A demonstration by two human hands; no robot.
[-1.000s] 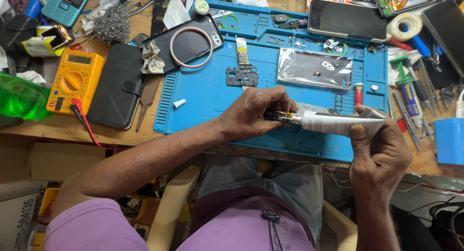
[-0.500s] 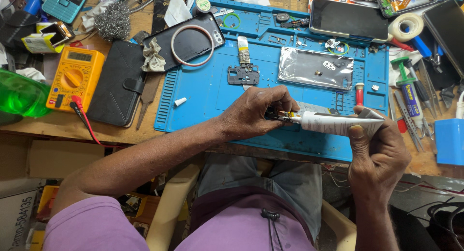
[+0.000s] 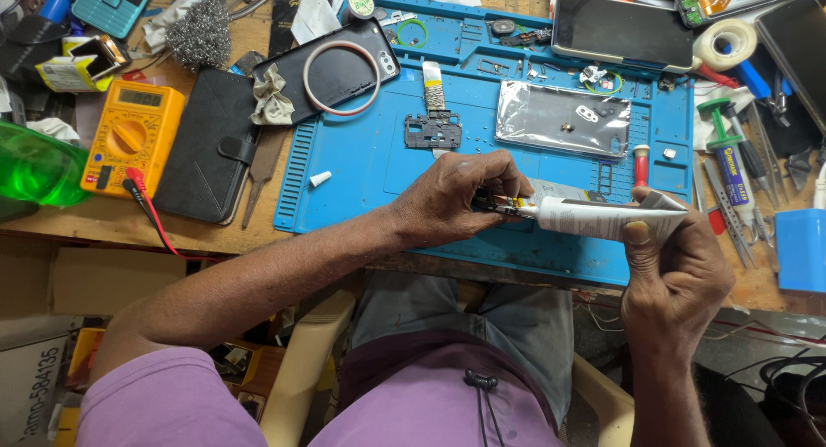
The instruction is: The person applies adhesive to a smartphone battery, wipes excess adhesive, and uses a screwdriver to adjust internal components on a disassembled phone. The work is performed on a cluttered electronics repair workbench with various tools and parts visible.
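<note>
Head view, the only one. Right hand (image 3: 675, 279) pinches the flat crimped tail of a white glue tube (image 3: 602, 216), thumb pressed on top, fingers closed underneath. Left hand (image 3: 456, 197) has fingertips pressed together around the tube's nozzle end, also gripping something small and yellowish there; cannot tell what it is or whether a cap is on. Tube lies level between both hands, held just above the near edge of the blue work mat (image 3: 361, 167).

Step, as a judgement: glue dispensing at the nozzle, mid-way. Next move likely calls for a gentle squeeze from the tail while the left fingers hold the tip steady; too much pressure would flood it.

Relative to the grip:
- just beyond the tube: one silver phone back panel (image 3: 564, 120), one red-handled tool (image 3: 641, 163) touching the mat.
- beyond the left hand: one small dark circuit board (image 3: 433, 130), one black phone with a ring on it (image 3: 335, 68).
- well left of the grip: one black wallet case (image 3: 211, 146), one yellow multimeter (image 3: 131, 137), one green bottle (image 3: 34, 167), one steel wool ball (image 3: 198, 34).
- far beyond the right hand: one dark-screened phone (image 3: 619, 30), one tape roll (image 3: 724, 41).
- right of the right hand: two green-capped screwdrivers (image 3: 727, 150), one blue box (image 3: 800, 249).

Tubes: one. Hands: two.
</note>
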